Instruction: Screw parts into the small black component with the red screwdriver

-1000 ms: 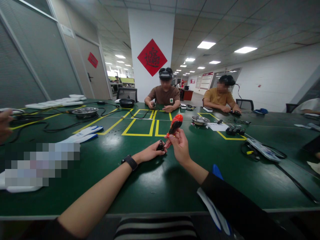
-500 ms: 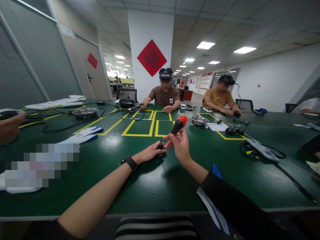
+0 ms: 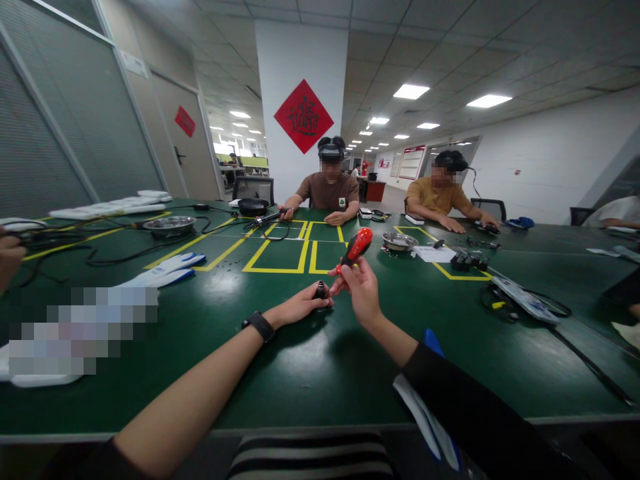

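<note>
Green table (image 3: 280, 393), yellow tape outlines (image 3: 274, 271), 2 metal bowls (image 3: 171, 231) (image 3: 400, 247), red diamond sign (image 3: 303, 137) on white pillar (image 3: 300, 53)

A glossy green surface (image 3: 280, 387), marked with yellow tape (image 3: 275, 271) around twelve o'clock, carries a white-and-blue glove (image 3: 173, 265) toward nine, a shallow metal bowl (image 3: 170, 224) at ten, a second bowl (image 3: 399, 241) and white paper (image 3: 427, 255) between one and two, black parts (image 3: 467, 261) at two, a flat packet (image 3: 525, 300) near three

my left hand (image 3: 302, 305) partly hides the black piece (image 3: 321, 291); the tip of my screwdriver (image 3: 356, 248) is indistinct; the left edge crops someone's hand (image 3: 10, 258).
</note>
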`<state>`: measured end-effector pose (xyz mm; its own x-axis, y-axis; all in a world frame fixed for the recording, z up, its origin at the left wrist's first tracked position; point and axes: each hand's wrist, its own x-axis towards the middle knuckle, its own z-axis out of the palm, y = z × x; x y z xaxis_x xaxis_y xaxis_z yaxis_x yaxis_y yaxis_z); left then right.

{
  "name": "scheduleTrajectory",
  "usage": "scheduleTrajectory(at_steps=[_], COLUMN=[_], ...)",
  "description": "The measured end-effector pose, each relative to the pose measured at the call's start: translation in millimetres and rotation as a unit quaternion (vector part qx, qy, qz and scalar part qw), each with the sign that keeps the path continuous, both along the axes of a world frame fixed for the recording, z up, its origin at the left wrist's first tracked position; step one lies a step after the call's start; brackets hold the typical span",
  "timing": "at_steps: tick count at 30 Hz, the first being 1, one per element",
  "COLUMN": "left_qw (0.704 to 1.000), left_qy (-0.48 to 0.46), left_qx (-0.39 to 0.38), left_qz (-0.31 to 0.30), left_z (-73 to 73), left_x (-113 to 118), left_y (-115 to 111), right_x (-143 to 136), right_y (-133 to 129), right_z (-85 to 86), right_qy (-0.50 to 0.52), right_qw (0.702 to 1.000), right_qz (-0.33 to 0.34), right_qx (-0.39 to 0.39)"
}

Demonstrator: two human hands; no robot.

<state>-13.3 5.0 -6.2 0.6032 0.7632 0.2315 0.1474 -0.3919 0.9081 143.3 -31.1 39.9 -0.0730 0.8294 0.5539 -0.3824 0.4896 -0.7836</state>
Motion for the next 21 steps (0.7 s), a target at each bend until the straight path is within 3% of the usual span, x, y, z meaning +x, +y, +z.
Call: scheduleTrajectory(at_steps=[4,10,21], left_qw=[1.0,1.0,1.0], left_qy=[-0.005,0.01,0.016], left_qx=[-0.006,0.007,0.005], left_qz=[-0.003,0.005,-0.004], left_z=[1.4,1.5,-2.3], left_x=[0.0,-0.1,-0.8], left_y=[-1.8,-1.9,0.9], right_x=[-1.0,-0.3,-2.4], right_y=[-0.4,-1.3,-1.9], right_z=[0.0,-0.5,-1.5], right_qy=[-0.002,-0.016,-0.032], right_qw=[1.0,1.0,0.999], right_qz=[-0.027,0.015,-0.028], right_qx=[0.009,0.014,0.026])
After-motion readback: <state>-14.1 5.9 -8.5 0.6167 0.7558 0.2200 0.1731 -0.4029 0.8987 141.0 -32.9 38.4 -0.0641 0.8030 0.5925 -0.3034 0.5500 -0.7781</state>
